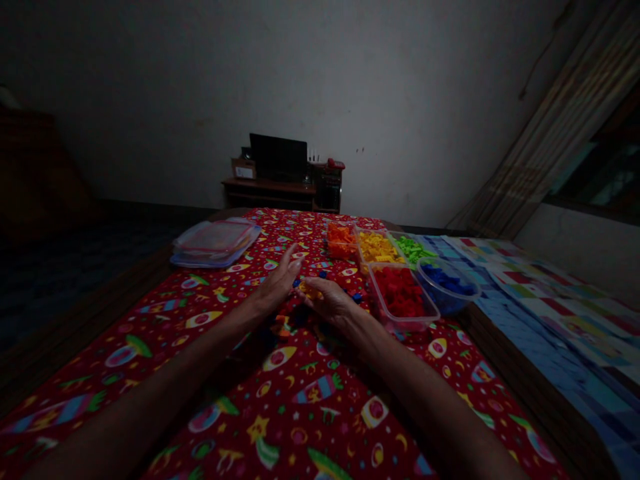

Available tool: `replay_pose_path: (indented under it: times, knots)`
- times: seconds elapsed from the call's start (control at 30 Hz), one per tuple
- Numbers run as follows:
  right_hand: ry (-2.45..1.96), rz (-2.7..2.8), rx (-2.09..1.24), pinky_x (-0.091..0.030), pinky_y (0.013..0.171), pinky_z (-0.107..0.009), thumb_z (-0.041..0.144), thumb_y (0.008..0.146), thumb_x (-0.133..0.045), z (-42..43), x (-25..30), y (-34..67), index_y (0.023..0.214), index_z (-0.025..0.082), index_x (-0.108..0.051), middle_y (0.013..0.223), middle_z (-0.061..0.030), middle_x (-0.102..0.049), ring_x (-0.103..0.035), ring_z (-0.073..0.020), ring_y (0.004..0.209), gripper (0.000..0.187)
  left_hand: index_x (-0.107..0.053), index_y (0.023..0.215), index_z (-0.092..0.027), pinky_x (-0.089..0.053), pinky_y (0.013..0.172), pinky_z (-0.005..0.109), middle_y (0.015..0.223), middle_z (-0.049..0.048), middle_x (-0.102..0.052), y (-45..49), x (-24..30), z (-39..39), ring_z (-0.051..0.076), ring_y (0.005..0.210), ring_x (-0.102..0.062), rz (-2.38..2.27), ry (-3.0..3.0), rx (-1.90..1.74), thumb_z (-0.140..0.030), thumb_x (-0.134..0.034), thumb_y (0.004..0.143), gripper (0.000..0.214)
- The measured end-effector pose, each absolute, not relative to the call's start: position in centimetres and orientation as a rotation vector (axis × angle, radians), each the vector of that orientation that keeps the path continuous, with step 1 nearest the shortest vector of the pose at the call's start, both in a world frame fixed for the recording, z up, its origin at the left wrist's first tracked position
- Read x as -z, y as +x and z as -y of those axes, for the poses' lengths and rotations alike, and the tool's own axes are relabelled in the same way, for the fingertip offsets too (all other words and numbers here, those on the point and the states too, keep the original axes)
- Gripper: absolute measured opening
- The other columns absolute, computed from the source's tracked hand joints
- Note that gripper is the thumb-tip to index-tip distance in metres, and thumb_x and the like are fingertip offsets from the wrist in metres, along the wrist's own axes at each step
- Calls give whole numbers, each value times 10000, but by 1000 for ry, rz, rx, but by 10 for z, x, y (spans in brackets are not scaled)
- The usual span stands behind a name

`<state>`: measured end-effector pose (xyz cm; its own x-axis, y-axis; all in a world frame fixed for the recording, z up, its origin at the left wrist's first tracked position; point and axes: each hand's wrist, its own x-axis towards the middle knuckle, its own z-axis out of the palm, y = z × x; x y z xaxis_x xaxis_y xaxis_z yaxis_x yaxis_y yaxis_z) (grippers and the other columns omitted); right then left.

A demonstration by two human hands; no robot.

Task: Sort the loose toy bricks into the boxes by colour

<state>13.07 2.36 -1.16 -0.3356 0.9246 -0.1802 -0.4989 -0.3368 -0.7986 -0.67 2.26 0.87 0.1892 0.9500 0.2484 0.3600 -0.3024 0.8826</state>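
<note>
My left hand is over the patterned red cloth, fingers stretched forward and palm turned inward, with nothing visible in it. Facing it, my right hand is curled round yellow toy bricks, the thumb lying above them; how many it holds is hidden. A small blue brick lies just beyond the hands, and another blue piece rests to the right of my right wrist. Orange bricks are on the cloth below my left hand. Other loose pieces between the forearms are too dark to make out.
To the right stand clear tubs of orange, yellow, green and red bricks, with a round bowl of blue bricks. Stacked plastic lids lie at the far left. A monitor stands by the wall.
</note>
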Motion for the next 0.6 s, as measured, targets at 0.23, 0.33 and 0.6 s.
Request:
replay_pose_path:
  times: [0.23,0.33,0.6]
  knots:
    - [-894,986,-1681,-526,642,-211,180,689,-724,-33,-12,159,703,149,-587,625,19,-592,-567,-78,598,141,-471,1284,-154,-484,929,445,1212,136,-612,-42,-12,-47,288,1136,-566,-1312,1733,-1220,-427,-524,769,586]
    - [-899,1056,-1549,-530,651,-214,154,697,-700,-48,-34,187,727,156,-592,655,9,-599,-571,-86,630,112,-586,1133,-164,-523,867,419,1134,116,-655,-48,-8,-50,283,1050,-614,-1354,1707,-1195,-450,-565,712,510]
    - [-1402,1219,-943,-510,645,-187,73,726,-555,-119,-68,260,563,157,-455,525,49,-453,-489,-53,539,209,-680,958,-200,-558,716,325,1019,67,-710,-52,-1,-50,281,973,-650,-1418,1601,-1120,-482,-615,632,436]
